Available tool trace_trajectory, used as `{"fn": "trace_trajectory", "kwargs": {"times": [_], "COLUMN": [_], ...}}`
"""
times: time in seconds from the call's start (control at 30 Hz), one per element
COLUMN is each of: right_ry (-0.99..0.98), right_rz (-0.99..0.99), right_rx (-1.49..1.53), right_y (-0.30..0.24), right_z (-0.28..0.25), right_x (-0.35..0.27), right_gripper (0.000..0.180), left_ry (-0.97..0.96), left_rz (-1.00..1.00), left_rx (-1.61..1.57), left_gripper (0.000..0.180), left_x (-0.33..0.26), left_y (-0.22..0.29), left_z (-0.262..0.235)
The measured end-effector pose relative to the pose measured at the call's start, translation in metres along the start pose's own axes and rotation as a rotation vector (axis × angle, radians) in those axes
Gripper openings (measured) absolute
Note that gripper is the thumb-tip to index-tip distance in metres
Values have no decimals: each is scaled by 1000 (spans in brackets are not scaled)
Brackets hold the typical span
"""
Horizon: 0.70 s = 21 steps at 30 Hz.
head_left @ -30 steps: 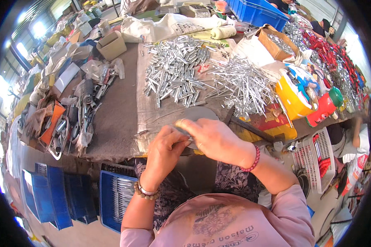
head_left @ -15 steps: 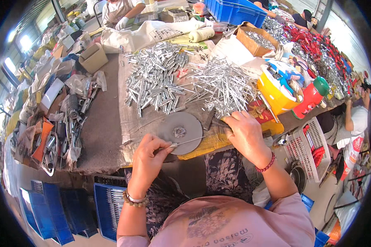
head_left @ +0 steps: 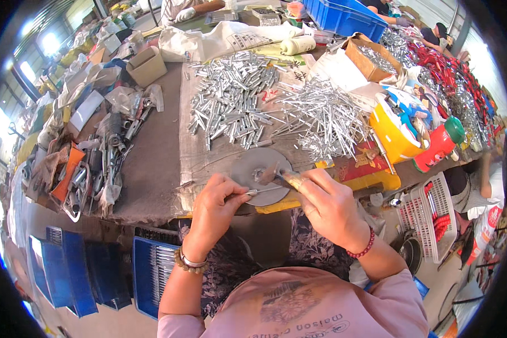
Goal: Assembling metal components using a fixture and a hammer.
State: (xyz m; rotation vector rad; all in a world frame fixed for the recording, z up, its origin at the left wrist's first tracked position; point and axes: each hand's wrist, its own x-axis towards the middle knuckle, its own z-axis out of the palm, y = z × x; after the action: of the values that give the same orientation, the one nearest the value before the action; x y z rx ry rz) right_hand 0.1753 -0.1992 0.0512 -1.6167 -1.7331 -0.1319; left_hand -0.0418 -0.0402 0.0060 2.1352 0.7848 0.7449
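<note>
Head | hammer (head_left: 269, 173) overlaps grey disc (head_left: 243, 167) | rod pile (head_left: 327, 117) beyond | yellow tub (head_left: 387, 134) rightward

Left hand (head_left: 217, 203) pinching thin metal rod (head_left: 263, 191) between fingers, over round grey disc (head_left: 243, 167) at bench (head_left: 143, 174) edge. Right hand (head_left: 333, 207) gripping hammer-like tool (head_left: 270, 172), head above disc. Beyond disc: heap of short silver metal pieces (head_left: 229, 96), heap of thin silver rods (head_left: 327, 115) beside it. Yellow container (head_left: 390, 135) farther right, red bottle (head_left: 434, 149) with green cap just beside it.

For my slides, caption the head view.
Left hand holds a rod over a grey disc, right hand a hammer.
</note>
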Motion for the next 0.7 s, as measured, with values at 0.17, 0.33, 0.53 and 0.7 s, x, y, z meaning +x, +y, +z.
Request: {"fn": "trace_trajectory", "kwargs": {"times": [0.17,0.33,0.53,0.7], "right_ry": [-139,-155,-137,-51], "right_rz": [-54,-67,66,-149], "right_rx": [-80,-107,133,-126], "right_y": [-4,-4,24,28], "right_z": [17,12,18,21], "right_x": [-9,-3,19,23], "right_gripper": [54,53,41,29], "left_ry": [5,-5,-9,-24], "left_rz": [17,-11,3,-29], "left_rx": [-17,-33,-45,-86], "left_gripper": [16,17,16,19], "left_x": [1,-2,0,-2], "left_y": [2,1,-5,-4], "left_z": [-1,-1,0,-3]}}
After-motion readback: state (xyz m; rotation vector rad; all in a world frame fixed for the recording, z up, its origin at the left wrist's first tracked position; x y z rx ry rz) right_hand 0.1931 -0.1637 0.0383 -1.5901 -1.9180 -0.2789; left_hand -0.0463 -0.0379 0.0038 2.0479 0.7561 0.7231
